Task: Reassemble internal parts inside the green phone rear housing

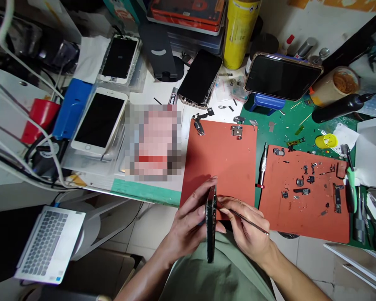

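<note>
My left hand grips a dark phone body, held on edge over my lap at the front of the bench. My right hand pinches a thin metal tool like a pen, its tip against the phone's side near the top. Both hands hover just in front of an orange work mat that carries a few small metal parts near its far edge.
A second orange mat on the right holds several tiny parts and a small board. A screwdriver lies between the mats. Phones and screens lie at the back left, a propped phone, a yellow can and a laptop low left.
</note>
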The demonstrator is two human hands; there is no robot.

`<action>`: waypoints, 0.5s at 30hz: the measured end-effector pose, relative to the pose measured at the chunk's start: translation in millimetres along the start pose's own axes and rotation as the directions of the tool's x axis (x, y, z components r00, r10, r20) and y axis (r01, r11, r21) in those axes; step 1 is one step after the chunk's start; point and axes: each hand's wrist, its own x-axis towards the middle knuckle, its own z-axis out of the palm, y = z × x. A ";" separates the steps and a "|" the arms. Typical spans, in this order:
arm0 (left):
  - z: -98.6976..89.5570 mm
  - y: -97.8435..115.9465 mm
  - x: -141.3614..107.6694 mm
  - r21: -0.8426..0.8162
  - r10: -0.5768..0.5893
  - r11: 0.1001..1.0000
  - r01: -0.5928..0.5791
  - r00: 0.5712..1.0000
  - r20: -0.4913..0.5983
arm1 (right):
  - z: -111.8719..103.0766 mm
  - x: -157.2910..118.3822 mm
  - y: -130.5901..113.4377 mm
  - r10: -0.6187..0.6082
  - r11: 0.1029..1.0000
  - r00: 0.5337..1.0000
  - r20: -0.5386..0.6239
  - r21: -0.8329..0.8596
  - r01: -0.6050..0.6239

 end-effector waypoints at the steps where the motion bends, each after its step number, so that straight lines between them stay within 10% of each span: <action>1: 0.7 2.2 1.4 0.000 0.014 1.000 -0.014 1.000 -0.001 | -0.8 0.8 -1.2 0.005 1.000 1.000 0.014 -0.003 -0.004; 15: 1.6 16.0 14.5 0.043 0.047 0.998 -0.049 0.998 0.034 | -16.8 27.9 -16.9 -0.101 0.982 0.965 0.240 -0.130 0.135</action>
